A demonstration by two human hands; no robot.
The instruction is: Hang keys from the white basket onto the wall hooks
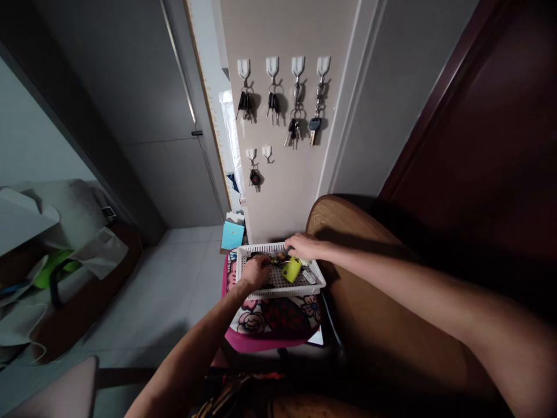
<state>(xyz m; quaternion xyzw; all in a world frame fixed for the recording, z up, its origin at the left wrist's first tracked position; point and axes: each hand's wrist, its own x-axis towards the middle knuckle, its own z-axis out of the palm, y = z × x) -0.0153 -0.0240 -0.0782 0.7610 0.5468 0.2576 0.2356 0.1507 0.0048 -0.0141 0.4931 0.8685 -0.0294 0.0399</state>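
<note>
A white perforated plastic basket (282, 292) rests on a stool seat with a flowered cover (278, 319). In it lie a yellow-green case-like item (291, 269), a small white strip-shaped item (309, 277) and some dark small things too unclear to name. My left hand (256, 271) reaches into the basket's left half, its fingers curled down over dark items; what they hold is hidden. At the far right part of the basket is my right hand (303, 247), fingers bent together near the rim. Whatever it grips is too small to make out.
Bunches of keys (246, 104) hang from white hooks (298, 67) on the wall ahead; one lower hook (267, 152) is bare. A round-edged wooden board (369, 290) stands close on the right. A light-blue box (232, 235) sits behind the stool's left side.
</note>
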